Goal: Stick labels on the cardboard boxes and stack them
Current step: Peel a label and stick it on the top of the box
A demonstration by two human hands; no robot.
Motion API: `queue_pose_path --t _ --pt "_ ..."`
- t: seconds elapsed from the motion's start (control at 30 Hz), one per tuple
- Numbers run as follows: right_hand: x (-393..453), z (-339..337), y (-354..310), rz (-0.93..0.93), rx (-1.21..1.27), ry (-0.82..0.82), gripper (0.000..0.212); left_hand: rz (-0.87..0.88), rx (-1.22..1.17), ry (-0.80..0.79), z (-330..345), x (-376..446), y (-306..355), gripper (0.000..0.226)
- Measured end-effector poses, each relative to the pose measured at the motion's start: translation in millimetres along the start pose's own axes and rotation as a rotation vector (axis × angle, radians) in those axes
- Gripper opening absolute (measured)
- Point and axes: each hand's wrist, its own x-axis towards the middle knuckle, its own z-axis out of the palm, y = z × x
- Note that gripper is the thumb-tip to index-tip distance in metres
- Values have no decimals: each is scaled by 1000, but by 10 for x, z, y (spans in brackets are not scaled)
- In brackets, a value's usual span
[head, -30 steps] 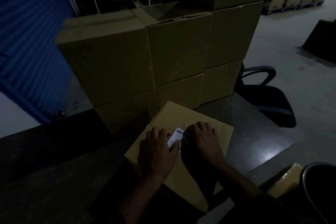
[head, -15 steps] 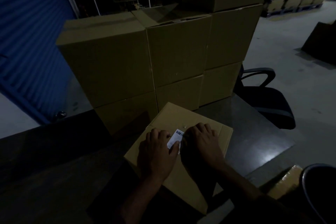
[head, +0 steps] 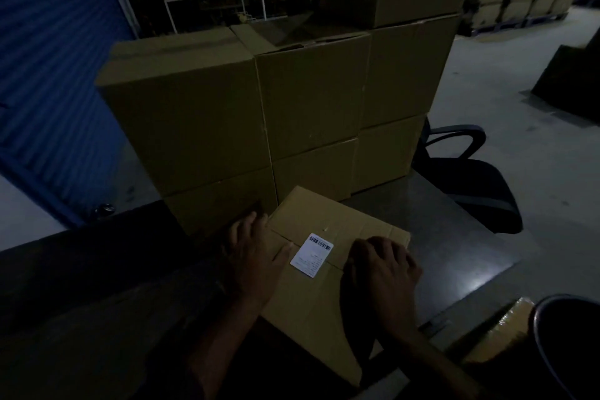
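Observation:
A flat brown cardboard box (head: 328, 305) lies on the dark table in front of me. A white barcode label (head: 311, 255) sits on its top, fully uncovered. My left hand (head: 256, 260) lies on the box's left edge with fingers stretched forward. On the right part of the box top rests my right hand (head: 383, 266), its fingers bent downward. Behind the box stands a stack of cardboard boxes (head: 253, 114), several of them, two to three high.
A black office chair (head: 470, 178) stands to the right of the stack. At the lower right are a dark round bin (head: 571, 344) and a taped box (head: 500, 331). A blue shutter (head: 48, 75) fills the left, and the dark table (head: 454, 253) ends near the chair.
Both hands have slid apart off the label, the left one to the left edge and the right one to the right. The label now shows in full.

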Motion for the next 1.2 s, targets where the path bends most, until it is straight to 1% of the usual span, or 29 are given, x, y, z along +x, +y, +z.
queue_pose_path --t 0.03,0.1,0.23,0.33,0.43,0.47,0.53,0.57,0.67,0.77,0.83,0.9,1.0,1.1,1.17,1.2 --pt "0 -3 -15 -2 14 13 35 -9 -58 -39 10 9 -25 81" --pt "39 -14 -36 -29 47 17 35 -53 -152 -91 24 -14 -15 81" --pt "266 3 -2 -115 20 -102 42 -136 -164 -11 -6 -147 38 72" --pt "497 8 83 -247 51 -173 50 -204 -122 -8 -60 -279 39 80" --pt "756 14 135 -351 109 -307 69 -247 -204 -40 -103 -463 96 93" --pt "826 47 153 -379 125 -347 71 -245 -211 -48 -107 -518 110 97" --pt "892 110 170 -425 125 -374 69 -218 -169 -32 -107 -571 119 100" --pt "883 127 161 -420 124 -363 66 -186 -139 -3 -93 -560 106 96" --pt "670 73 34 -312 172 -276 59 -46 -106 58 -17 -436 91 76" --pt "381 76 -98 -301 131 -190 50 27 -229 48 61 -299 185 63" --pt "285 91 -124 -291 109 -130 46 67 -216 37 126 -219 265 58" --pt "296 80 -131 -263 128 -93 45 108 -148 25 169 -175 320 49" --pt "302 54 -137 -239 151 -78 46 122 -178 39 179 -186 305 32" --pt "276 96 -129 -251 129 -40 32 135 -237 57 175 -230 259 23" --pt "279 106 -120 -203 169 -37 21 135 -266 64 164 -246 255 20" --pt "276 102 -117 -174 185 -37 20 134 -277 66 166 -247 253 19"
